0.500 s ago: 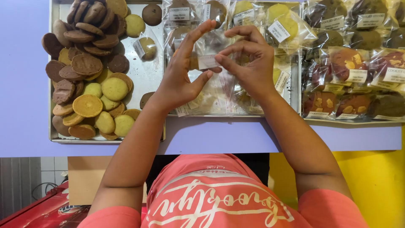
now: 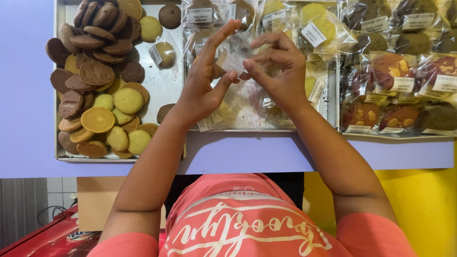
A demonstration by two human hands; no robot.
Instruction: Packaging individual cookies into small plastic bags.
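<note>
Sealing a clear cookie bag above the middle tray.

Left hand (image 2: 202, 88) and right hand (image 2: 281, 76) pinching clear bag (image 2: 236, 63) at its labelled top (contents blurred); advisable to keep fingertips level, label flat. Beyond: loose cookies (image 2: 97, 81) on left tray (image 2: 166, 85), packed bags (image 2: 395, 85) at right.

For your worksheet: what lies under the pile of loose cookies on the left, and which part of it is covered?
A metal tray lies under the loose cookies; bare metal shows on their right. The tray bottom beneath the pile is covered. The tray rests on a lilac table.

Bright even light, blurred fingers (image 2: 266, 40)
</note>
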